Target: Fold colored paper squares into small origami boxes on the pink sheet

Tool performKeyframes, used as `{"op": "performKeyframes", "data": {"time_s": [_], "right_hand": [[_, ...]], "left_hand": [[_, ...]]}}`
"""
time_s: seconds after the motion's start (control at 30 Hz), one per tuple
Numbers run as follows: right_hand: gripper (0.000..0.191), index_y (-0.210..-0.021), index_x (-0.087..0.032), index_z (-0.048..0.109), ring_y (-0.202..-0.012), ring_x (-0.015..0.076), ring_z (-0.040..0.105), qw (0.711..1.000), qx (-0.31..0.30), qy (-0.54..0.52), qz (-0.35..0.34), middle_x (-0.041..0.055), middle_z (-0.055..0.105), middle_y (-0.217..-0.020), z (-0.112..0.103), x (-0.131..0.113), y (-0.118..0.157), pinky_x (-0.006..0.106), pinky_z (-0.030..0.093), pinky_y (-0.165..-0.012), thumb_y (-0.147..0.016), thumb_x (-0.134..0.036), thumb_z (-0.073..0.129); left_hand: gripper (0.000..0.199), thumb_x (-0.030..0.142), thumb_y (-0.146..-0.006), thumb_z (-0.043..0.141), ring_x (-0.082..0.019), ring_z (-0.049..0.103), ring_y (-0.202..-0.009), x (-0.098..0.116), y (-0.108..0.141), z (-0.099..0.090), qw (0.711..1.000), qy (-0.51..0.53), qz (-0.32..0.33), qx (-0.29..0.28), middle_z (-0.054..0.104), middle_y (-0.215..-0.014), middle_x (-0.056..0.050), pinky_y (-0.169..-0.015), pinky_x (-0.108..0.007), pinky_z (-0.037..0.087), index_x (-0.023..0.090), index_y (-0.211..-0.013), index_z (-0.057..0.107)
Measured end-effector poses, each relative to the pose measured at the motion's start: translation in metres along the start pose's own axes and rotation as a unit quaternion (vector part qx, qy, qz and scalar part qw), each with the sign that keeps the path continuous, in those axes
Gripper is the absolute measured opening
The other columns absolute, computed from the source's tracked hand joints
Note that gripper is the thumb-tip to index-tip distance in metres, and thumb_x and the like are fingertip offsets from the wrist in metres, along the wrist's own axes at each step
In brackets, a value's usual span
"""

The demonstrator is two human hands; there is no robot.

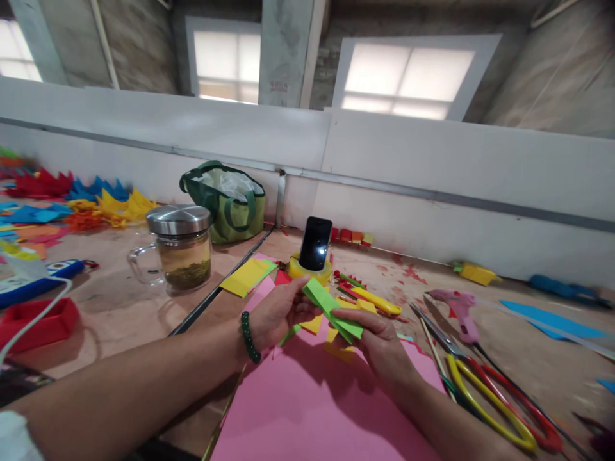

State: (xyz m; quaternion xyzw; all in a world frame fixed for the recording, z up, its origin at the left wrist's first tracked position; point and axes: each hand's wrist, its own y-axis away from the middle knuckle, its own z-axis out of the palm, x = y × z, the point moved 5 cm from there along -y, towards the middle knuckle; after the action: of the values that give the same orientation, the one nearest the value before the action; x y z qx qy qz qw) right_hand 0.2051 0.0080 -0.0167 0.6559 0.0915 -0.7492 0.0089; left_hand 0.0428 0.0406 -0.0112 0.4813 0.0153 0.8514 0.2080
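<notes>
A folded strip of bright green paper (328, 306) is held between both hands above a large pink sheet (307, 403). My left hand (287, 310), with a dark bead bracelet at the wrist, pinches the strip's upper left end. The fingers of my right hand (377, 333) are closed on its lower right part. Yellow paper pieces (312, 324) lie just behind and beneath the hands. A phone (315, 243) stands upright in a yellow tape roll (307, 272) beyond them.
To the right lie scissors (485, 384), a pink glue gun (459, 310), a yellow cutter (379, 301) and blue paper (550, 319). On the left stand a glass mug (185, 256), a green bag (230, 205), a red tray (41, 322) and folded paper shapes (100, 195).
</notes>
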Motion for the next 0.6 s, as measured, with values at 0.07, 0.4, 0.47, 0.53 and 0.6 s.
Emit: {"op": "performKeyframes", "data": {"time_s": [0.07, 0.4, 0.47, 0.53, 0.6], "right_hand": [[0.032, -0.084, -0.023, 0.079, -0.057, 0.0119, 0.062, 1.000, -0.001, 0.011, -0.003, 0.0007, 0.071, -0.066, -0.001, 0.002, -0.001, 0.027, 0.052, -0.060, -0.062, -0.012, 0.058], [0.029, -0.087, -0.021, 0.076, -0.088, 0.0223, 0.062, 0.992, -0.080, 0.094, -0.001, 0.0045, 0.070, -0.090, 0.006, -0.009, 0.008, 0.035, 0.049, -0.080, -0.066, -0.017, 0.055], [0.023, -0.086, -0.020, 0.072, -0.094, 0.0233, 0.060, 0.991, -0.098, 0.079, -0.039, 0.0052, 0.068, -0.095, 0.008, -0.013, 0.008, 0.036, 0.047, -0.083, -0.069, -0.021, 0.057], [0.020, -0.093, -0.022, 0.066, -0.095, 0.0222, 0.060, 0.993, -0.086, 0.056, -0.054, 0.0044, 0.066, -0.099, 0.009, -0.013, 0.007, 0.036, 0.047, -0.083, -0.074, -0.027, 0.063], [0.032, -0.106, -0.025, 0.057, -0.091, 0.0200, 0.061, 0.995, -0.080, 0.048, -0.040, 0.0035, 0.065, -0.098, 0.013, -0.008, 0.007, 0.034, 0.049, -0.078, -0.076, -0.030, 0.068]], "left_hand": [[0.030, 0.038, -0.084, 0.060, -0.008, 0.059, -0.052, 0.002, 0.002, 0.001, 1.000, -0.005, 0.022, -0.008, 0.061, -0.060, -0.001, -0.053, -0.016, 0.050, 0.012, -0.070, 0.061], [0.017, 0.022, -0.066, 0.078, -0.006, 0.053, -0.056, 0.010, 0.007, 0.001, 0.984, -0.105, 0.145, -0.020, 0.062, -0.062, 0.001, -0.056, -0.017, 0.043, 0.010, -0.071, 0.067], [0.014, 0.018, -0.066, 0.078, -0.006, 0.050, -0.054, 0.014, 0.011, 0.005, 0.975, -0.140, 0.174, -0.022, 0.060, -0.058, 0.001, -0.054, -0.017, 0.040, 0.009, -0.066, 0.067], [0.011, 0.017, -0.067, 0.075, -0.008, 0.051, -0.057, 0.015, 0.017, 0.010, 0.957, -0.194, 0.211, -0.036, 0.061, -0.060, 0.000, -0.055, -0.019, 0.041, 0.009, -0.069, 0.068], [0.010, 0.018, -0.070, 0.072, -0.010, 0.054, -0.060, 0.013, 0.023, 0.016, 0.935, -0.248, 0.244, -0.065, 0.062, -0.065, -0.001, -0.057, -0.020, 0.042, 0.010, -0.074, 0.068]]}}
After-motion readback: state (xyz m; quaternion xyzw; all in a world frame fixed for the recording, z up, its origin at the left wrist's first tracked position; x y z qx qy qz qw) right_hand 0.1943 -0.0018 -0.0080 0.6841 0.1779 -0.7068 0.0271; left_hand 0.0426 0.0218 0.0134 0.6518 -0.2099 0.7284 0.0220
